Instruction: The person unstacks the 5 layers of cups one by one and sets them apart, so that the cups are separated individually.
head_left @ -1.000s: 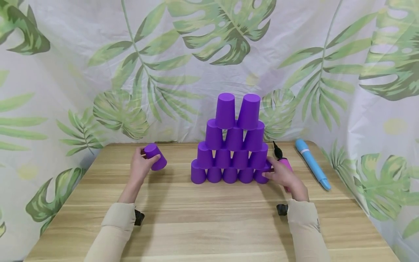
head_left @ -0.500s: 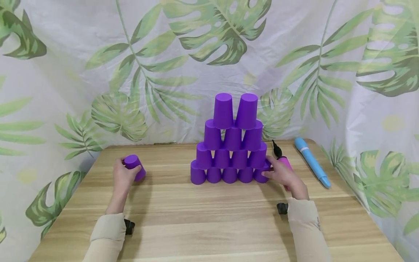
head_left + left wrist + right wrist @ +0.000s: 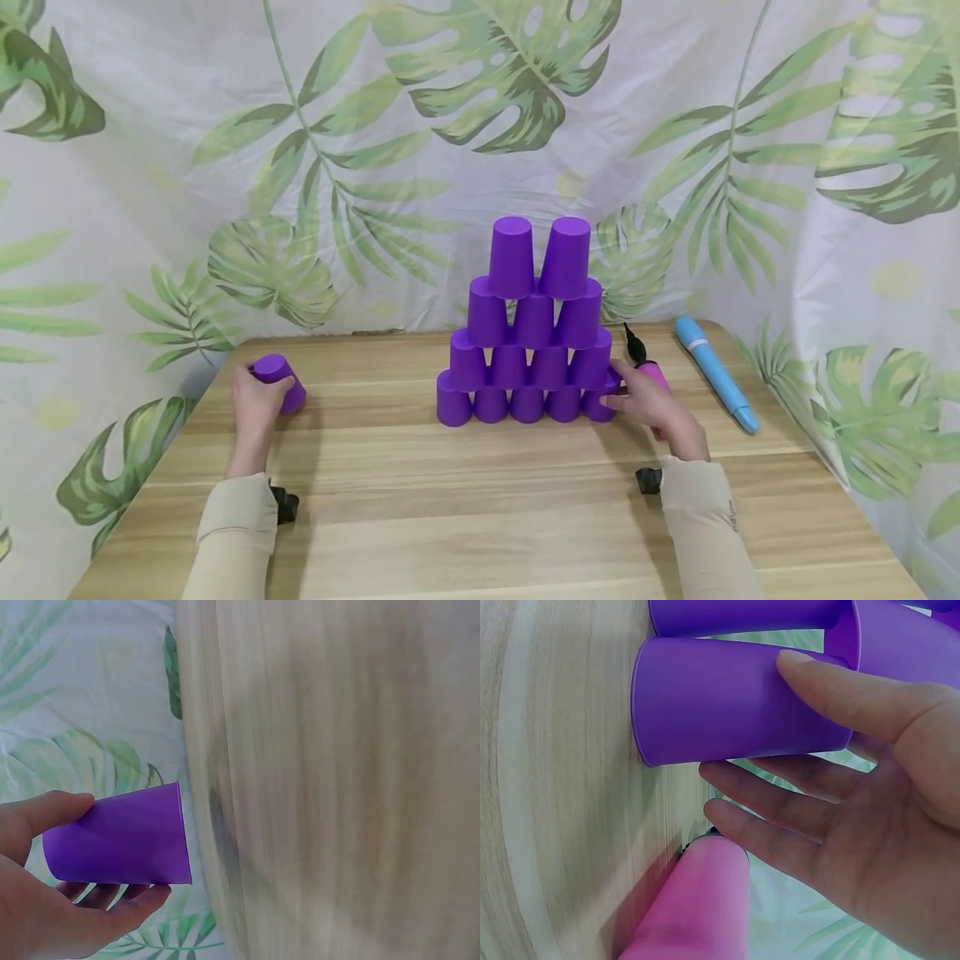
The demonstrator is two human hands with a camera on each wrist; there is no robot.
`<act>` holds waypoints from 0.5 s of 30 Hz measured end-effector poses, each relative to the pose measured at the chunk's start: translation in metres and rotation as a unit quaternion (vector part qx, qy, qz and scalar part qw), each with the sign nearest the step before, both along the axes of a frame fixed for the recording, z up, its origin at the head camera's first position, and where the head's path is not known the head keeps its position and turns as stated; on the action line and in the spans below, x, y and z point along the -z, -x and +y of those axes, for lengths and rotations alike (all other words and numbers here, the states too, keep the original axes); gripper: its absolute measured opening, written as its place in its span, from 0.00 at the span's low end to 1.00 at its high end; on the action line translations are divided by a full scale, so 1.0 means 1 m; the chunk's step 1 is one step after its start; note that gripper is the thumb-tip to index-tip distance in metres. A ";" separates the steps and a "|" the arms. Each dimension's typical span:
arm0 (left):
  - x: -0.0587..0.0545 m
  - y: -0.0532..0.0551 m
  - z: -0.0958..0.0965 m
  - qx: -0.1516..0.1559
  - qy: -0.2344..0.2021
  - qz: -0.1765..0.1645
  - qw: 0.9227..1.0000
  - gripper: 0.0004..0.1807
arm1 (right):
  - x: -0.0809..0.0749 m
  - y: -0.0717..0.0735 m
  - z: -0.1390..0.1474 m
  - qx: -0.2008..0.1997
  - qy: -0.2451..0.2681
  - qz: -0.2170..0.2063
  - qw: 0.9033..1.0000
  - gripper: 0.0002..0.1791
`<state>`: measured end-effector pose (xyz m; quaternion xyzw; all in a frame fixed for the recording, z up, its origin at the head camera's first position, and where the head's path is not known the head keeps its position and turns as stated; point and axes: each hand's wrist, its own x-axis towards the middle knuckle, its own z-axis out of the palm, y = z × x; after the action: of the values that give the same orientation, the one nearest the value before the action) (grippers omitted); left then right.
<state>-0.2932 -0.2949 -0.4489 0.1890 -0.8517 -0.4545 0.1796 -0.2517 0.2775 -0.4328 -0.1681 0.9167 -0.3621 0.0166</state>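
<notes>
At the table's left side, my left hand grips a single purple cup, thumb on one side and fingers on the other. That cup is upside down and tilted; in the left wrist view its rim stands apart from the tabletop. Upside-down purple cups form a four-row pyramid right of centre, with two cups as its top row. My right hand holds the bottom row's rightmost cup: the thumb lies on its face and the fingers go along its outer side, partly hidden behind it.
A pink pump with a black nozzle lies right of the pyramid, partly behind my right hand; its pink body is close to my fingers. Farther right lies a blue pump. A leaf-patterned curtain hangs behind the wooden table.
My left hand has carried its cup leftward, away from the pyramid, and slightly toward me. My right hand stays at the corner cup, and the pyramid looks the same.
</notes>
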 end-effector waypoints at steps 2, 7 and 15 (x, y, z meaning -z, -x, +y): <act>0.001 0.004 -0.003 -0.002 0.002 -0.002 1.000 0.37 | 0.000 0.000 0.000 -0.002 -0.003 0.001 1.000 0.32; 0.008 0.012 -0.008 0.012 0.002 -0.009 1.000 0.37 | 0.002 0.001 0.000 -0.003 -0.001 0.007 1.000 0.32; 0.019 0.018 -0.011 0.028 -0.011 -0.020 0.999 0.39 | 0.003 0.002 0.001 0.001 -0.005 0.001 1.000 0.32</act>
<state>-0.3112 -0.3064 -0.4682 0.1762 -0.8549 -0.4651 0.1477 -0.2533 0.2790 -0.4356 -0.1670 0.9189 -0.3570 0.0162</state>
